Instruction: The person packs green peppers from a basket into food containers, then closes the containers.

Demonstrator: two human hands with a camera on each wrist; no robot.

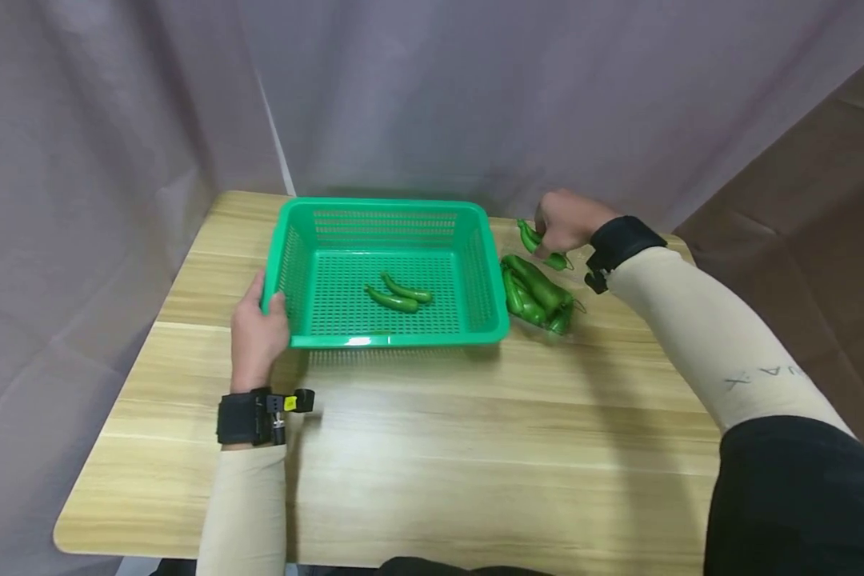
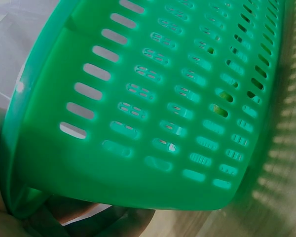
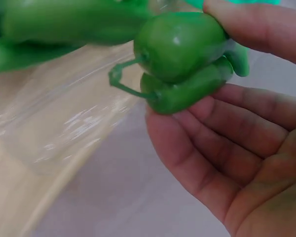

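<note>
The table (image 1: 432, 448) bears a green basket (image 1: 396, 340), its near left corner gripped by the left hand (image 1: 258, 332). Right of the basket, the right hand (image 1: 565, 220) pinches two peppers (image 3: 185, 64) (thumb above, fingers below), with the pile (image 1: 536, 292) just nearer.

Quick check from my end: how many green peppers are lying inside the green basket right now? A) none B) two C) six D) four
B: the head view shows two green peppers lying on the floor of the green basket, while the rest sit in a pile of peppers on the table beside it and the right hand grips more.
</note>
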